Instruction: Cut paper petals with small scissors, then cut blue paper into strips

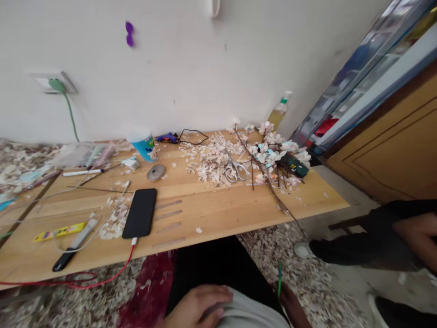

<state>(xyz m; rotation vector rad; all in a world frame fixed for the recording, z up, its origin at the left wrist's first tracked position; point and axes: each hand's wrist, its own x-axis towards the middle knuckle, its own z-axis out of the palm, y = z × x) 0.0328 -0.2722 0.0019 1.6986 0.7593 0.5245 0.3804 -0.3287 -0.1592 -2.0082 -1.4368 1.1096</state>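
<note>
1. Resting at the near edge of my view, my left fingers (218, 292) lie loosely curved on the light grey cloth (254, 310) over my lap, with a gap at the thumb and no tool to be seen in them.
2. My right fingers (287, 296) hang beside my right thigh, nearer than the worktop (211, 209) and below it. A slim green thing (279, 279) stands upright at them; blur and shade hide the grip, so I cannot tell whether they close round it or only touch it.
3. That green thing looks light and stiff, perhaps smooth enough to slip. I judge a pinch near its middle surest, with little force. The cloth looks soft and would simply bunch.
4. On the right of the worktop lies a branch (273, 193), its bare stem running past the near edge. I expect it to be light and springy, and its pale blossoms (262, 156) fragile, so the bare stem is the place to hold.
5. Left of the blossoms, scissors (233, 164) lie by scattered pale flakes (206, 166), finger loops toward me; those loops look the natural hold.
6. Farther left, near the edge, a black phone (139, 213) lies flat, joined to a red cable (129, 260). It looks slick; I would take it by its long sides.
</note>
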